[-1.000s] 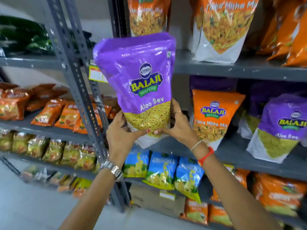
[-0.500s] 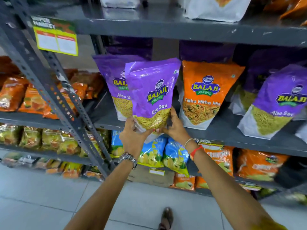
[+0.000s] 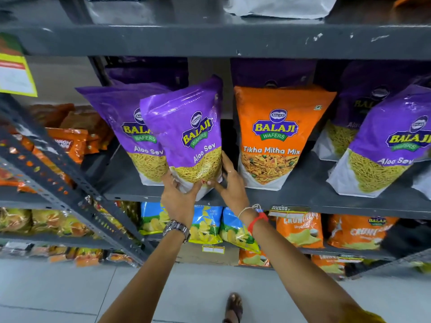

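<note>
Now left grip (image 3: pixel 178 197), right grip (image 3: pixel 233 187) hold purple pouch (image 3: pixel 186 127) — tilted.

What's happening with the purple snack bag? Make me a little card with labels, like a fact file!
held thing: purple Aloo Sev bag, tilted, base at the shelf's front edge
left-hand grip: holds the bag's lower left corner
right-hand grip: thumb on the front, fingers along the lower right side
shelf: grey metal
left neighbour: second Aloo Sev bag, partly behind the held one
right neighbour: orange Tikha Mitha Mix bag, upright, apart from the held bag
below: blue chip bags
</note>
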The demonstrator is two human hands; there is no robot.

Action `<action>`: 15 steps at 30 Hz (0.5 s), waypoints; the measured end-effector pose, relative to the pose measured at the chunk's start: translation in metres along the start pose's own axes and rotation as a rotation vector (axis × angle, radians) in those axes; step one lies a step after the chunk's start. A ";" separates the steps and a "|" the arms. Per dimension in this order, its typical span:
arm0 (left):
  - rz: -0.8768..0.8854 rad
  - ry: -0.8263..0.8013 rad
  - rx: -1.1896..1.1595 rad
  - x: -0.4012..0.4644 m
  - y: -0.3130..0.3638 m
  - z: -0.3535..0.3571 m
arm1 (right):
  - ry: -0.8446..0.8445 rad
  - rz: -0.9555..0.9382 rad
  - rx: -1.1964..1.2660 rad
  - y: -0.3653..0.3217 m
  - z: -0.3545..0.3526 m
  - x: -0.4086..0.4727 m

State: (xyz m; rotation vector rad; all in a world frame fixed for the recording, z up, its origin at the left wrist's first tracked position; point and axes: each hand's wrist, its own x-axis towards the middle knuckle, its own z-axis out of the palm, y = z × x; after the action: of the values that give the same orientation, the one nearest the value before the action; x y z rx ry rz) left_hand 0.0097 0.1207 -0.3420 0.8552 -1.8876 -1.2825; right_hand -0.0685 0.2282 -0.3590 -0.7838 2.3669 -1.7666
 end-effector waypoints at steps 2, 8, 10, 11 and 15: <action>0.011 -0.013 -0.096 0.000 0.002 0.006 | 0.105 -0.029 -0.008 -0.001 0.002 -0.012; 0.405 0.090 -0.046 -0.036 0.014 0.023 | 0.782 -0.054 -0.038 0.003 -0.029 -0.042; 0.458 -0.146 -0.096 -0.045 0.022 0.038 | 0.852 -0.019 -0.087 0.015 -0.046 -0.038; 0.416 -0.280 -0.138 -0.044 0.027 0.048 | 0.842 0.007 -0.103 0.022 -0.054 -0.034; 0.181 -0.585 -0.210 -0.031 0.027 0.089 | 0.667 0.085 -0.046 0.047 -0.084 -0.015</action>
State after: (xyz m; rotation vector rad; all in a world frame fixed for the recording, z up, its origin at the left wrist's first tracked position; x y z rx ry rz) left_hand -0.0509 0.1981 -0.3462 0.1970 -2.1481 -1.7009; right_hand -0.1024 0.3170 -0.3777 -0.0767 2.7664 -2.1960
